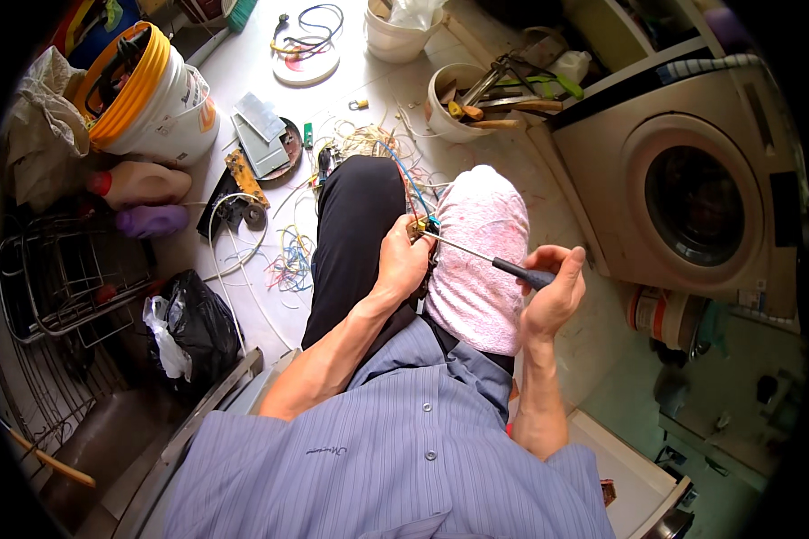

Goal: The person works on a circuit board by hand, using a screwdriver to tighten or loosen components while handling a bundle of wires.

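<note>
My right hand (555, 289) is closed around the dark handle of a screwdriver (463, 246). Its thin metal shaft slants left and its tip meets a small wired electrical part (417, 231) above my lap. That part is pinched in my left hand (403, 258); it shows yellow and dark bits, mostly hidden by the fingers. A blue wire (413, 182) arches from the part over my knees to a tangle of thin wires (373, 142) on the floor. Across my right thigh lies a pink and white towel (481, 269).
To the left stand a white bucket with orange rims (166, 117), bottles and a black plastic bag (205, 323). A tool bucket (440, 108) and a washing machine (683, 180) are at the right. Loose wires (292, 260) and a white cable lie left of my leg.
</note>
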{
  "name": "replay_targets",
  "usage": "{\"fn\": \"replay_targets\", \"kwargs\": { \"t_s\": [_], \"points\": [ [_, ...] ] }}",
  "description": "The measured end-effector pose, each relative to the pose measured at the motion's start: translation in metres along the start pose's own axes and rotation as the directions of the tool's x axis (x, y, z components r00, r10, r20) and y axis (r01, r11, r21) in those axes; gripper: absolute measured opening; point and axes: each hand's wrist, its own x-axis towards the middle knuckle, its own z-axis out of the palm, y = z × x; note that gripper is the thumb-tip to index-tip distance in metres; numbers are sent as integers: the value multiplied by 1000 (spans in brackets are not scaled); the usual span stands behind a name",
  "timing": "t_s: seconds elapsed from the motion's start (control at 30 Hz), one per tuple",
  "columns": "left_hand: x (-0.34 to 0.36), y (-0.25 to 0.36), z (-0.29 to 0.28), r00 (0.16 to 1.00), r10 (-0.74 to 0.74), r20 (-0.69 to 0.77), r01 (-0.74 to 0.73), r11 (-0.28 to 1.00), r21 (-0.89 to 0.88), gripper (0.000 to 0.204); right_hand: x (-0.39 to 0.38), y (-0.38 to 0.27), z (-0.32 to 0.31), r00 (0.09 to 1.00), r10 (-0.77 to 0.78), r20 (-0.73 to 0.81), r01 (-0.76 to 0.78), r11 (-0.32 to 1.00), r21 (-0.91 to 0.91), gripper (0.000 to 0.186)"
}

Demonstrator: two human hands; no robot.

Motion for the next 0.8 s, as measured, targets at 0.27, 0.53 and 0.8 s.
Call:
{"fn": "replay_targets", "kwargs": {
  "t_s": [0.27, 0.53, 0.8],
  "points": [
    [3, 1, 1, 999, -38, 11, 39, 999, -16, 31, 10, -9, -2, 609, -712, 349, 775, 441, -452, 18],
    [6, 6, -1, 996, -74, 40, 77, 996, -55, 34, -3, 25, -28, 933, -265, 244, 325, 912, -250, 28],
    [5, 7, 1, 993, -104, 63, 113, 980, -163, 34, -17, -7, -26, 902, -258, 347, 373, 871, -320, 26]
  ]
}}
